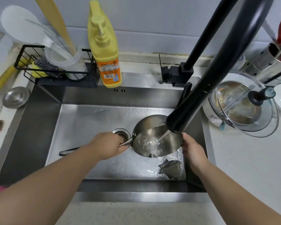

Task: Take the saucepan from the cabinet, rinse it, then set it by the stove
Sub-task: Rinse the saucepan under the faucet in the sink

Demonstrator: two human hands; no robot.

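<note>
A steel saucepan (150, 127) is held tilted over the steel sink (81, 120), under the black faucet head (185, 114). Water streams from the faucet into the pan and splashes inside. My left hand (109, 144) is closed around the pan's long handle near the bowl; the handle's end sticks out to the left below my wrist. My right hand (193, 151) grips the pan's right rim from outside. The drain strainer (122, 134) shows just behind my left hand.
A grey rag (171, 168) lies in the sink's front right corner. A yellow soap bottle (105, 51) and a black wire caddy (55, 67) with a scrubber stand behind the sink. A glass lid (243, 103) and bowls sit on the right counter, a sink plug (16, 97) on the left.
</note>
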